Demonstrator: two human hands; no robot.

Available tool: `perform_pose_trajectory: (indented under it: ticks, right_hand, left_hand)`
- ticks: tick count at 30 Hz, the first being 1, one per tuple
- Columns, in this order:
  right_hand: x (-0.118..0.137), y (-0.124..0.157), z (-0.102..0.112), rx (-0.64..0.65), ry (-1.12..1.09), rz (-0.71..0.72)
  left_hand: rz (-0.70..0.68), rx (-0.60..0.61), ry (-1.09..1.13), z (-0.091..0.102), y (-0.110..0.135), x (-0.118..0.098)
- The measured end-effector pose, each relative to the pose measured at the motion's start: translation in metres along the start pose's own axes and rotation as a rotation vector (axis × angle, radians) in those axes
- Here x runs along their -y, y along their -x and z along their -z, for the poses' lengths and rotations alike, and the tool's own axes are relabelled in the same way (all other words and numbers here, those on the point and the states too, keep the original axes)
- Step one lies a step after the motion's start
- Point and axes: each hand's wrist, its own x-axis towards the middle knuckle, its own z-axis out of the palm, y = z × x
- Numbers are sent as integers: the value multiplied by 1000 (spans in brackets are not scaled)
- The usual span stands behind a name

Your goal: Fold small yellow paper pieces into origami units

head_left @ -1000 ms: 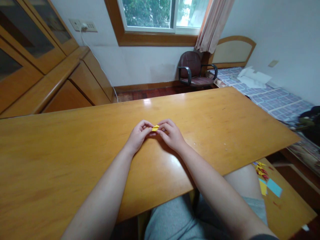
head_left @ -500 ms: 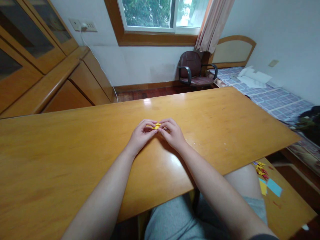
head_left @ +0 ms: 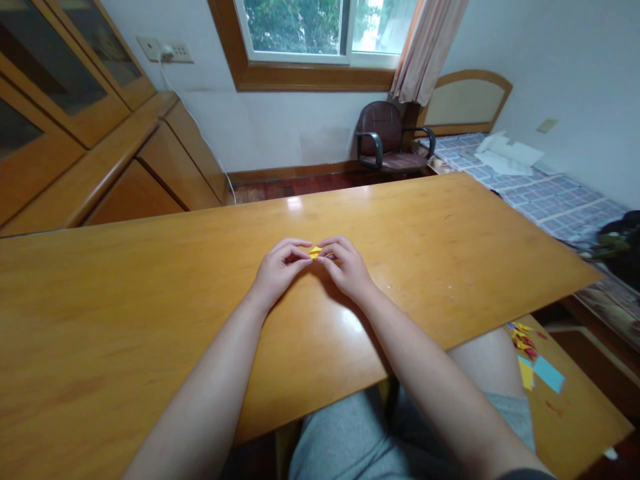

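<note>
A small folded piece of yellow paper (head_left: 315, 251) sits between my two hands on the wooden table (head_left: 150, 300). My left hand (head_left: 277, 270) pinches its left end with curled fingers. From the other side, my right hand (head_left: 345, 267) pinches the right end. Both hands rest on the tabletop, fingertips nearly touching, and they hide most of the paper.
A low wooden stool (head_left: 575, 393) at my right knee carries several coloured paper scraps (head_left: 530, 357). Wooden cabinets (head_left: 75, 133) line the left wall. Beyond the table stand a dark red armchair (head_left: 387, 140) and a bed (head_left: 540, 193) with white papers on it.
My fingertips have drawn closer together around the yellow paper, and less of it shows now. Both hands have shifted slightly away from me.
</note>
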Motion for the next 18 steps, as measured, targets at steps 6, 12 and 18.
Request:
perform_pose_trajectory:
  ticks: [6, 12, 18]
  right_hand:
    - [0, 0, -2, -20, -4, 3]
    - [-1, 0, -3, -37, -50, -34]
    - [1, 0, -3, -37, -55, -29]
  left_hand:
    - [54, -38, 105, -3, 0, 1]
    - [215, -64, 324, -8, 0, 1]
    - [238, -86, 308, -10, 1, -4]
